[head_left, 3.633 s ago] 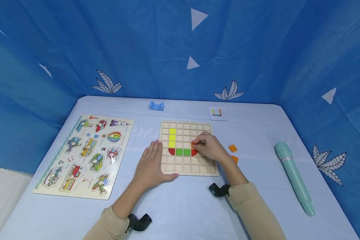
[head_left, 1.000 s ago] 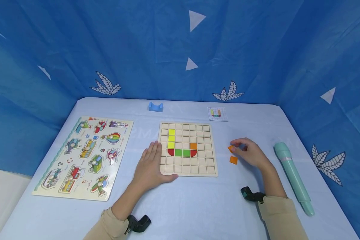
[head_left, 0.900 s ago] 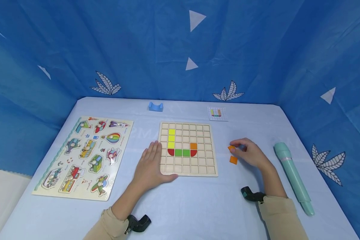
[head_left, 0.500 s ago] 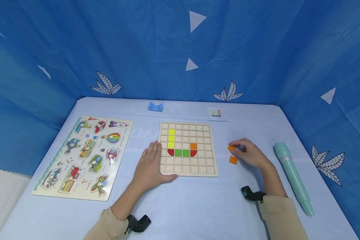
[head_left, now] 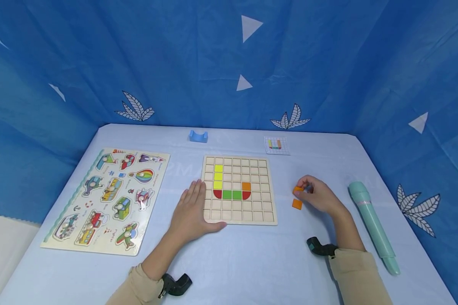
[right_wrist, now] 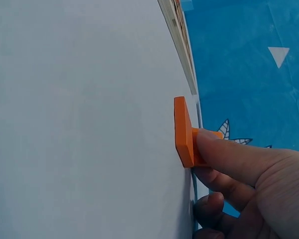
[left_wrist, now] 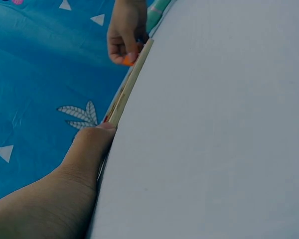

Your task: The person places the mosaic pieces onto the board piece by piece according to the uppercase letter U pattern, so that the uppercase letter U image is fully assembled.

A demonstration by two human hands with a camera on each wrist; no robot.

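Note:
In the head view my left hand [head_left: 191, 212] lies flat with straight fingers along the left edge of a wooden grid board [head_left: 259, 212], its thumb by the near edge. The board bears a column of yellow square tiles [head_left: 218, 176], a row of green squares [head_left: 232, 194] between red quarter-round tiles, and one orange tile [head_left: 246, 186] above the right red one. Right of the board, my right hand [head_left: 316, 195] pinches an orange square tile [head_left: 297, 190] between thumb and fingers. A second orange tile [head_left: 297, 204] lies just in front of it; the right wrist view shows both close together.
A picture puzzle board [head_left: 110, 199] with vehicle pieces lies at the left. Toward the back are a blue cradle-shaped block [head_left: 198, 136] and a small card [head_left: 277, 145] printed with a coloured grid pattern. A mint-green stick-shaped object [head_left: 375, 228] lies at the right.
My right hand has left the board, where an orange tile now sits, and moved right to the loose tiles. The tile in its fingers has shifted slightly right. My left hand stays put.

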